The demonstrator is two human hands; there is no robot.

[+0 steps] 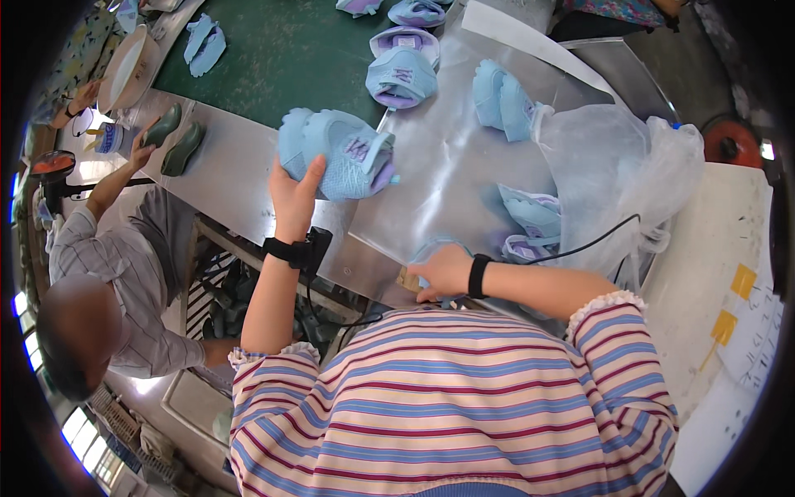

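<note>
My left hand point(296, 192) is closed around light blue shoe uppers point(344, 153) with purple lining and lacing, raised over the metal table; they look nested together. At the table's near edge, my right hand point(447, 269) is closed with bent fingers. Beyond its knuckles shows the curved rim of a light blue piece point(439, 243), mostly hidden by the hand. More light blue uppers point(402, 77) stand in a row ahead. Another upper point(503, 99) lies to the right, beside a clear plastic bag point(600, 157). Further uppers point(530, 213) lie at the bag's near side.
A green mat point(248, 79) covers the far left tabletop, with one upper point(204, 45) on it. At left, a person point(124, 290) reaches toward dark green shoes point(182, 149). A black cable point(592, 240) runs from my right wrist. A white board point(712, 240) borders the right.
</note>
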